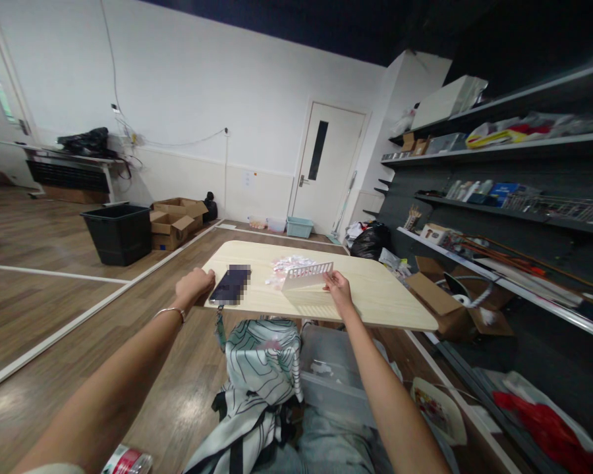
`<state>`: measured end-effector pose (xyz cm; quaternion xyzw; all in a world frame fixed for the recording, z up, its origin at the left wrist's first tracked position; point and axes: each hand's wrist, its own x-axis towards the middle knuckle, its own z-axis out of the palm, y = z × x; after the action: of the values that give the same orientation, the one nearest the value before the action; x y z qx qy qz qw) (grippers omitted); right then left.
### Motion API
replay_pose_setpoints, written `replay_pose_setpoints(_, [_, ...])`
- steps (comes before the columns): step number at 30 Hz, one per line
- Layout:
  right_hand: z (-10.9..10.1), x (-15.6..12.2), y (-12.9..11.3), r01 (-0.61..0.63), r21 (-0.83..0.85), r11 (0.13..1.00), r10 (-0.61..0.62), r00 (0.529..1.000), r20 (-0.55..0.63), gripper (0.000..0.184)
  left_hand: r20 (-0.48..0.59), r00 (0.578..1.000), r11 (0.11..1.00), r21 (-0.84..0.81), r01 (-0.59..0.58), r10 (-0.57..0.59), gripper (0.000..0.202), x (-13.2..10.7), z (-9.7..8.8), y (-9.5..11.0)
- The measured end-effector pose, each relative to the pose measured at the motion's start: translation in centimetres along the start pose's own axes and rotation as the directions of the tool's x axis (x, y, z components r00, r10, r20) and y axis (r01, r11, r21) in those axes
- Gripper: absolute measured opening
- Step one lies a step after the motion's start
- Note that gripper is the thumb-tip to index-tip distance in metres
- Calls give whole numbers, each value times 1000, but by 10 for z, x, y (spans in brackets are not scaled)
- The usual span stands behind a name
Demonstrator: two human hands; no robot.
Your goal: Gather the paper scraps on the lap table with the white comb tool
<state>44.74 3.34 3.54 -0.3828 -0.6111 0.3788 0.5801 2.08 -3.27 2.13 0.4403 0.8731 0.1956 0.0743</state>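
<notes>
A low pale wooden table [385, 296] stands in front of me. My right hand [338, 288] pinches the right end of a white slotted plastic rack [306, 275], which is tilted up on the tabletop. Behind the rack lies a heap of small pink and white pieces [289, 264]. My left hand [194, 286] is curled in a loose fist on the table's near left edge, with a bracelet on the wrist. Whether it holds anything is hidden. A dark phone [230, 284] lies just to its right, a strap hanging off the edge.
Under the table sit a patterned cloth bag [261, 368] and a clear plastic bin [333, 372]. Shelves [499, 148] with clutter fill the right wall, cardboard boxes [442, 296] below them. A black bin [118, 232] and more boxes [175, 220] stand at the left. A white door [326, 164] is behind.
</notes>
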Motion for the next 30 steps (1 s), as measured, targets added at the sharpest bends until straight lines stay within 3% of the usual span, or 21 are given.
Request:
replay_pose_setpoints(20, [1,0,3,-19,19,1000,17,995,101,61,5,1000,1000,4,8,-8,69,4,2,-1])
replay_pose_setpoints(30, [2,-2,-1,-27,11,1000,26,997,69,62,-6,1000,1000,2,-4,4,69,2,2,-2])
